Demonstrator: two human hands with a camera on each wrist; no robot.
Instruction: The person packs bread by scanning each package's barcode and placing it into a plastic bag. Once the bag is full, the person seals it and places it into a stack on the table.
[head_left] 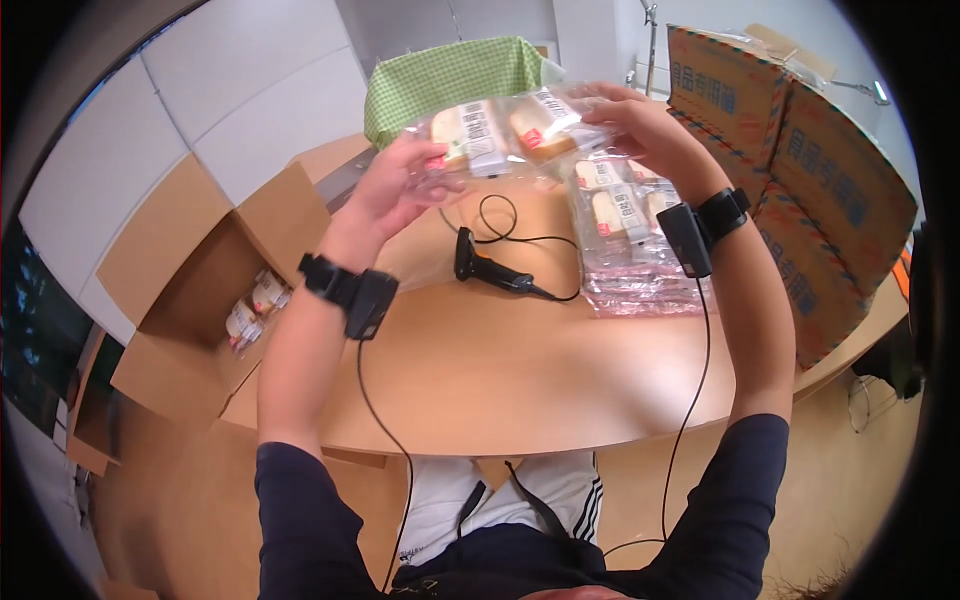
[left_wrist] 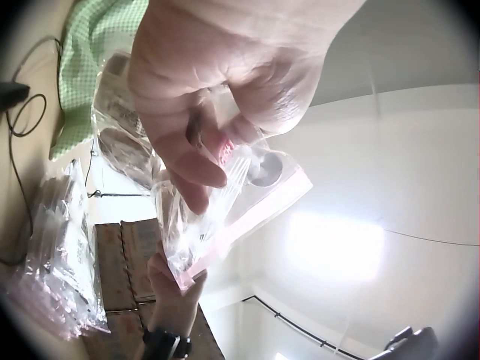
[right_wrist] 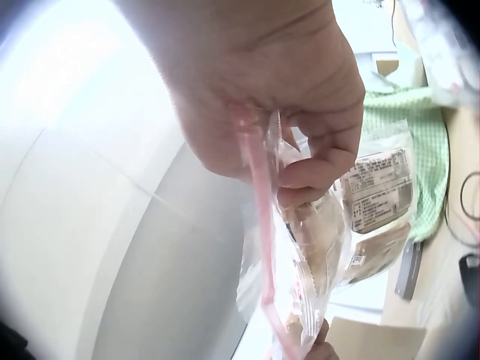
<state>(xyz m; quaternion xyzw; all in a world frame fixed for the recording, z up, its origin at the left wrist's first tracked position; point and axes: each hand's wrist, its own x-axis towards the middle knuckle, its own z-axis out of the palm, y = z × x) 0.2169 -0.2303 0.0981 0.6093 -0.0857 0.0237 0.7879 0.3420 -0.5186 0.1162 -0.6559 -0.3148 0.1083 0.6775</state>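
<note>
My left hand and right hand hold a clear plastic bag up over the far part of the table, one at each end. Through the film show wrapped bread slices with red and white labels. A pink strip runs along one edge of the bag in the right wrist view. There, the right thumb and fingers pinch the bag beside that strip. In the left wrist view the left fingers curl onto the plastic at the other end. Both wrists carry black strapped cameras.
A black barcode scanner lies mid-table with its cable looped behind. Filled clear bags are stacked right of it. An open carton at the left holds bread packs. Printed cardboard stands at right; green checked cloth at back.
</note>
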